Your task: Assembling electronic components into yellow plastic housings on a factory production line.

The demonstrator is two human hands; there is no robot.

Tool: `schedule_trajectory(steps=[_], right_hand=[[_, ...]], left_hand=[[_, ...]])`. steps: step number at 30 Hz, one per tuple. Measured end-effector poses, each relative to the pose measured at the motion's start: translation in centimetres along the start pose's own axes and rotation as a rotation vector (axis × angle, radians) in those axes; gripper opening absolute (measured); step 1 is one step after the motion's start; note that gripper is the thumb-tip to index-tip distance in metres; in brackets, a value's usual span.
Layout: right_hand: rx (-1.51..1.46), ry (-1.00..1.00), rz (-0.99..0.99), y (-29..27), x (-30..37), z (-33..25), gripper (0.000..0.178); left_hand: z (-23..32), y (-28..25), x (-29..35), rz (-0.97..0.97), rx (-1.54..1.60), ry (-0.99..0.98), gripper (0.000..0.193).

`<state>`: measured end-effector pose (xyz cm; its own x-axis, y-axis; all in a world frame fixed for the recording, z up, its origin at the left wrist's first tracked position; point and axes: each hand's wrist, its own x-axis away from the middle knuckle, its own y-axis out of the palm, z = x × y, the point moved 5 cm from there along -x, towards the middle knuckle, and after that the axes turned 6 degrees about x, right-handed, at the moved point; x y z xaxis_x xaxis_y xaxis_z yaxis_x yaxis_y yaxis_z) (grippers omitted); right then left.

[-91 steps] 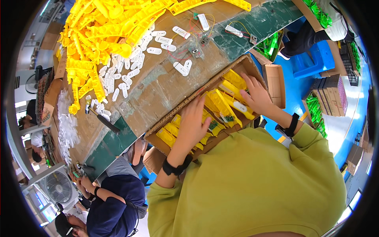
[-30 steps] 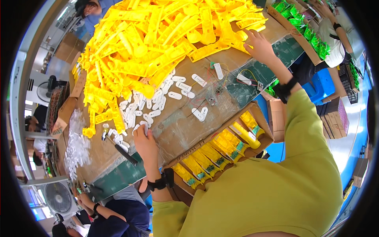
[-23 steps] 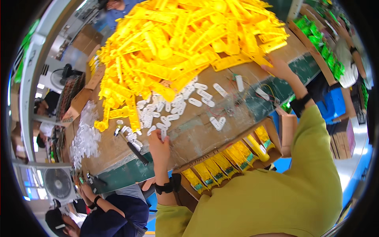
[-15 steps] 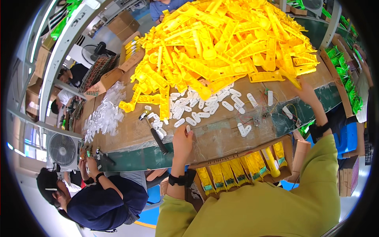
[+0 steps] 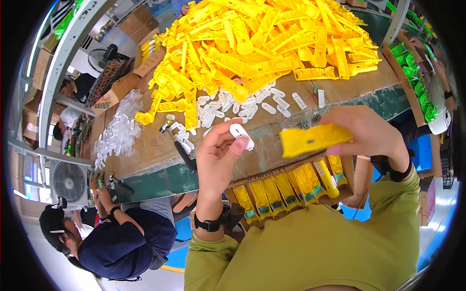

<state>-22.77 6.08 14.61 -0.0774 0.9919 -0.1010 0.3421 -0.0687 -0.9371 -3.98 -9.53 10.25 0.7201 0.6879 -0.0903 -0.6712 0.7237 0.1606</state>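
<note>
Workbench of brown cardboard heaped with yellow plastic parts, a worker's two hands raised above its near edge.

Left hand pinches a small white oval piece between thumb and fingertips; right hand grips a yellow plastic housing by one end, held level just beside the white piece, the two parts apart. Behind them lie the yellow heap, scattered white pieces and a black tool. A carton of finished yellow units sits below the bench edge. Lower left, a seated person in a dark blue shirt works near a fan.
</note>
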Motion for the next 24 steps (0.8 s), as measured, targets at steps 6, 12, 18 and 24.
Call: schedule_trajectory(steps=[6,12,18,24], right_hand=[[0.102,-0.241,-0.024,0.2,-1.5,-5.3,0.04],[0.078,-0.305,0.05,0.1,-1.9,-6.2,0.04],[0.051,-0.305,0.121,0.4,-1.9,-5.5,0.041],[0.015,-0.298,0.105,1.2,-2.3,-5.4,0.046]], left_hand=[[1.5,2.8,1.9,-0.069,-0.077,0.047,0.043],[1.6,3.1,2.9,-0.035,0.062,0.145,0.027],[1.7,3.2,3.1,-0.048,-0.257,0.138,0.018],[2.0,3.8,2.5,-0.12,-0.406,0.139,0.012]])
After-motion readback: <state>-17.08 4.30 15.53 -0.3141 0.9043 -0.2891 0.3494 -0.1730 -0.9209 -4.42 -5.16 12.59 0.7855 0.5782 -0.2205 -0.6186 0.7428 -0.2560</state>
